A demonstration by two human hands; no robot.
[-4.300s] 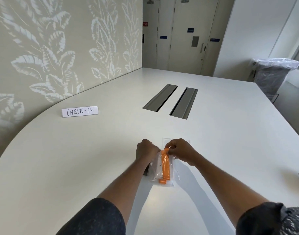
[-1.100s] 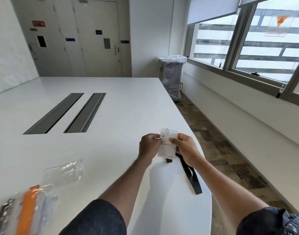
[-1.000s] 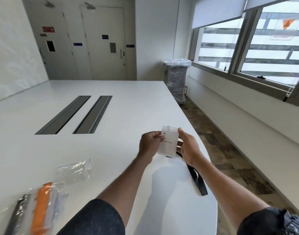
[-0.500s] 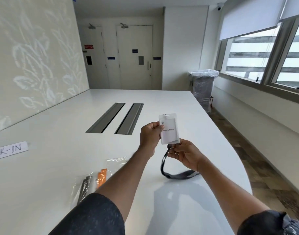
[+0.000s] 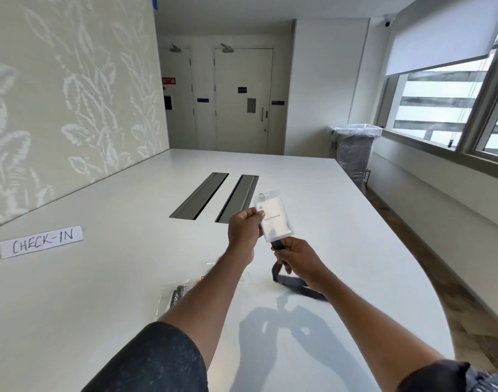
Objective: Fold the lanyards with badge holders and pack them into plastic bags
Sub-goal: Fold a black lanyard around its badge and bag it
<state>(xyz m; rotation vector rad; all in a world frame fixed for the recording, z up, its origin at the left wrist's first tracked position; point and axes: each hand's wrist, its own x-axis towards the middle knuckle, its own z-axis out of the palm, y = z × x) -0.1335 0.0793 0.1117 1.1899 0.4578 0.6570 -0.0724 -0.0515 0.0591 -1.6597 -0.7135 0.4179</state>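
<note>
My left hand (image 5: 244, 232) pinches the left edge of a clear badge holder (image 5: 275, 217) with a white name card, held upright above the table. Just below the holder my right hand (image 5: 298, 258) grips the black lanyard (image 5: 291, 282), whose loop trails down onto the white table (image 5: 100, 292) under my right wrist. A packed plastic bag (image 5: 173, 297) with a dark lanyard inside lies on the table left of my left forearm. A second bag with an orange lanyard is mostly hidden behind that forearm.
A paper sign reading CHECK-IN (image 5: 41, 241) lies at the left. Two grey cable slots (image 5: 214, 196) run along the table's middle. The table's curved right edge drops to the floor. A lined bin (image 5: 355, 151) stands by the window wall.
The view swung back left from the table's right edge. My hands raised the badge holder, and my right hand moved from its side down onto the black lanyard.
</note>
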